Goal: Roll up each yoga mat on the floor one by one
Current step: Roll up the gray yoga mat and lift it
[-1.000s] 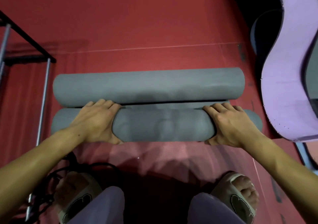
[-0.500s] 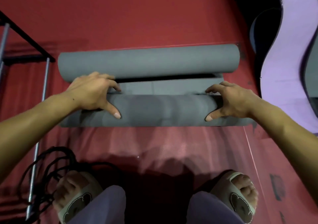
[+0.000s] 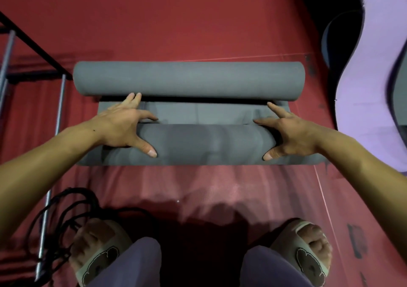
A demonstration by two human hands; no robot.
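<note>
Two grey rolls lie across the red floor [image 3: 198, 22] before us: the far roll [image 3: 189, 79] sits finished, while our near roll [image 3: 209, 143] has a flat strip of mat [image 3: 198, 112] between it and the far one. Our left hand [image 3: 123, 126] and right hand [image 3: 290, 132] press on the near roll's ends, fingers spread, thumbs on its front. Black cables [image 3: 66, 216] lie beside our left sandal [image 3: 99, 256]; a purple mat [image 3: 372, 71] curves at right.
</note>
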